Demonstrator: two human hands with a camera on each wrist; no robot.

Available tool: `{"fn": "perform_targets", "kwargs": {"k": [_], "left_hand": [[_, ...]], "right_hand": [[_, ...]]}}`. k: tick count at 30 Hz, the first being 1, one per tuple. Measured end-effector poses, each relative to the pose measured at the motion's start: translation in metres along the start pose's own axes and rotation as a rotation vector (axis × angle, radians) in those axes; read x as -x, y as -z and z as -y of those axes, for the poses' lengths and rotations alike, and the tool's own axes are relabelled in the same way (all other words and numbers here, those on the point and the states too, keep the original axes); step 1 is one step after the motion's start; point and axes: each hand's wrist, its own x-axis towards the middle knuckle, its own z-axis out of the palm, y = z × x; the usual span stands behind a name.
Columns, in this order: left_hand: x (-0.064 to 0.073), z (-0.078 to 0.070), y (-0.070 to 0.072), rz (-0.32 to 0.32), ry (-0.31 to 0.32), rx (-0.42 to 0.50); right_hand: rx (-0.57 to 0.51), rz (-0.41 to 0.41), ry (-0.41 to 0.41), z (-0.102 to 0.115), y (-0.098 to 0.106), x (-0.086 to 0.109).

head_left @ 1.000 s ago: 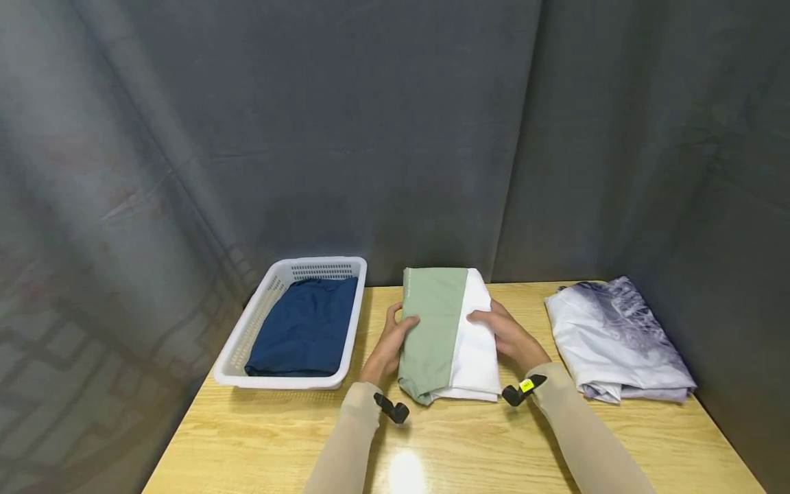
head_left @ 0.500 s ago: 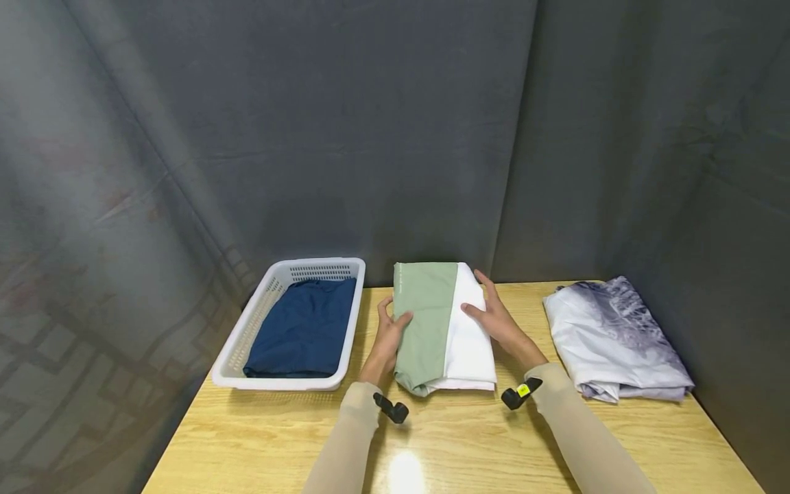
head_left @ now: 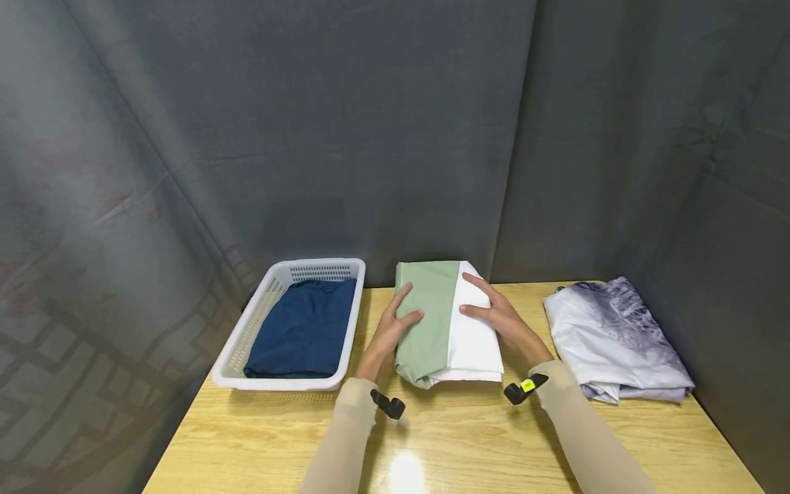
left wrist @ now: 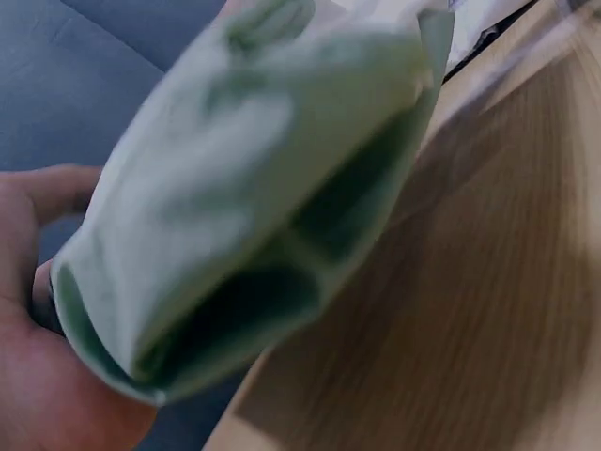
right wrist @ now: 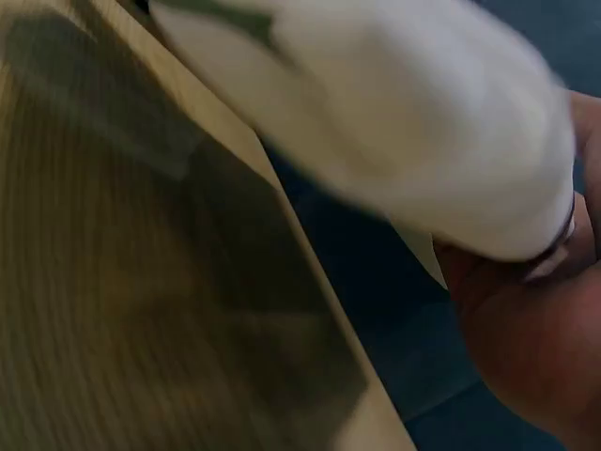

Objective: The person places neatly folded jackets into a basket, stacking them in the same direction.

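A folded green-and-white cloth (head_left: 431, 336) is held between both hands in the middle of the head view. My left hand (head_left: 385, 335) grips its green side, thumb and a finger on top. On the white side, my right hand (head_left: 511, 328) holds the opposite edge with thumb and index finger on top. The remaining fingers are mostly hidden. Open folds of the green cloth (left wrist: 216, 188) face the left wrist camera, raised above the tabletop. The right wrist view shows the white end (right wrist: 423, 122), blurred, also above the table, beside the right hand (right wrist: 526, 338).
A white plastic basket (head_left: 225, 370) stands to the left with a folded navy cloth (head_left: 302, 329) in it. Another folded cloth (head_left: 607, 343), white with a grey-purple print, lies at the right. A grey curtain (head_left: 395, 137) hangs behind the wooden table (head_left: 469, 453).
The cloth has shifted a little left and away from me, its near edge rising. My left index finger has come over the top, and the right index finger now lies on the white part.
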Motion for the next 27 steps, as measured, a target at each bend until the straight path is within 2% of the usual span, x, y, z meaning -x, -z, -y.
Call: {"fn": "perform_targets", "kwargs": {"k": [3, 7, 13, 16, 20, 27], "left_hand": [[0.000, -0.007, 0.002, 0.031, 0.019, 0.001], [-0.001, -0.014, 0.004, 0.067, 0.064, 0.054], [0.000, -0.028, 0.004, 0.136, 0.108, 0.160], [-0.001, -0.034, 0.005, 0.149, 0.092, 0.143], [-0.002, -0.040, 0.008, 0.158, 0.064, 0.075], [-0.005, -0.048, 0.018, 0.171, 0.029, 0.002]], "right_hand": [[-0.036, 0.048, 0.008, 0.007, 0.005, 0.002], [-0.095, 0.103, 0.017, 0.014, 0.010, 0.003], [-0.060, 0.098, 0.054, 0.021, 0.016, 0.004], [-0.058, 0.103, 0.058, 0.023, 0.018, 0.003], [-0.076, 0.126, 0.046, 0.025, 0.020, 0.001], [-0.008, 0.134, 0.055, 0.031, 0.021, -0.003]]}}
